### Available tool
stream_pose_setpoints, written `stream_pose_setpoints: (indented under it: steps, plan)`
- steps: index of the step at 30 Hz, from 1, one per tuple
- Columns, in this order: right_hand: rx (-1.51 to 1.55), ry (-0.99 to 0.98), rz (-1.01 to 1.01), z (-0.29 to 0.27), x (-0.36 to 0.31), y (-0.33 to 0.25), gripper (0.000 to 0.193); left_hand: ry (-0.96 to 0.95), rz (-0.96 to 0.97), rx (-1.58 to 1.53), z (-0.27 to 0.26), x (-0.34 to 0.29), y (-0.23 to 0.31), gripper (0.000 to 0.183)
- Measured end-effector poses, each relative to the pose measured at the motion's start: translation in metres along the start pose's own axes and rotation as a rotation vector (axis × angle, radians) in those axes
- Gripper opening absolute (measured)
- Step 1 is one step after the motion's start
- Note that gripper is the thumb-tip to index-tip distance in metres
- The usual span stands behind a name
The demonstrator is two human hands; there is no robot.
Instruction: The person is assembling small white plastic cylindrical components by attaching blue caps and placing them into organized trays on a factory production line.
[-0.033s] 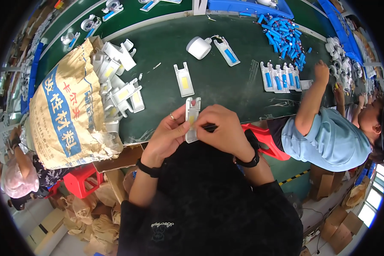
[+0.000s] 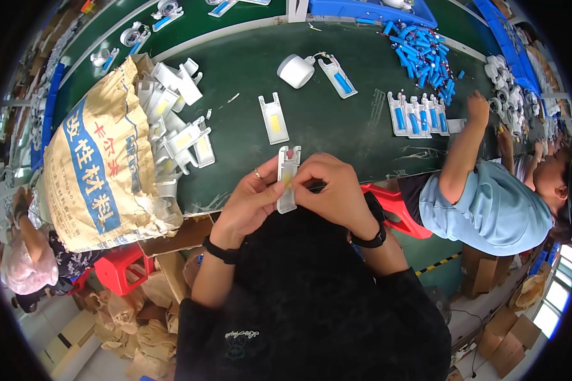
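Note:
In front of my chest, my left hand (image 2: 253, 202) grips a narrow white plastic housing (image 2: 287, 202), its thumb across the front. A small red part (image 2: 290, 154) shows near the housing's upper end, and a yellow patch sits lower, partly under my fingers. My right hand (image 2: 332, 189) is closed in a pinch against the housing's right side; whatever is between its fingertips is too small to tell. Just beyond lies a similar white housing with a yellow panel (image 2: 275, 122). Farther off are a white round lamp head (image 2: 296, 71) and a wired housing holding a blue cell (image 2: 339, 77).
A torn paper sack (image 2: 95, 171) spills white housings (image 2: 187, 136) at the left. To the right, several housings with blue cells (image 2: 419, 119) stand in a row below a heap of blue cells (image 2: 422, 54). A co-worker's arm (image 2: 464, 146) reaches over the green table (image 2: 235, 60).
My right fingers have shifted slightly at the housing's side, and the gap inside their curl looks wider. The housing has moved very slightly. The rest looks the same.

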State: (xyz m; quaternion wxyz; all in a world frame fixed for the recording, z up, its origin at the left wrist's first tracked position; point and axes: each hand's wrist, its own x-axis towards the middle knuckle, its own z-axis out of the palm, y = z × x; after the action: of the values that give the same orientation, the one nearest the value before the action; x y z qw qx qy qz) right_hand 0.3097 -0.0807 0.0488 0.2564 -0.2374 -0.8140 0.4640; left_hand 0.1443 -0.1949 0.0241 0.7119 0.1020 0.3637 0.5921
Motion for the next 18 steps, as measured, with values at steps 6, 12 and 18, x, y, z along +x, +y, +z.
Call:
stream_pose_setpoints:
  steps: [6,12,18]
  plan:
    - [0.444,0.088,0.449,-0.008,-0.005,0.013,0.003,-0.001,-0.038,-0.069,0.002,0.013,-0.003,0.047]
    - [0.179,0.444,0.257,-0.026,-0.015,0.032,0.005,0.081,-0.020,0.245,0.039,0.057,-0.020,0.049]
    - [0.299,0.430,0.326,-0.032,-0.032,0.046,0.006,0.030,-0.052,0.274,0.050,0.077,-0.016,0.055]
